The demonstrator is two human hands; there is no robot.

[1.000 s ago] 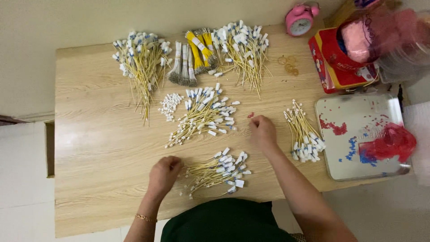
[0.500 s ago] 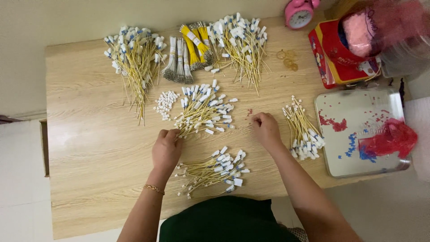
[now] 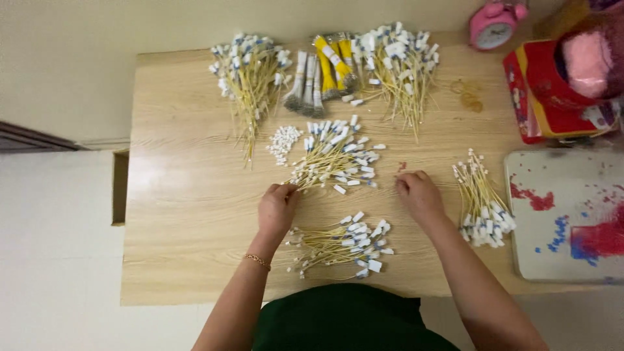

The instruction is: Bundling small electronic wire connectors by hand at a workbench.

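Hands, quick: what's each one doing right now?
Left hand: fingers pinching the end of the middle wire pile.
Right hand: curled on the table, grip unclear.

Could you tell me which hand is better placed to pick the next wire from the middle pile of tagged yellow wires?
Probably the left hand: its fingertips already touch the near end of the middle pile. The right hand rests on bare table, apart from it.

Pale wooden tabletop (image 3: 188,214) under soft indoor light, cream wall (image 3: 97,39) beyond it, white floor (image 3: 52,260) far left of the left hand (image 3: 278,209), dark skirting strip (image 3: 32,138)
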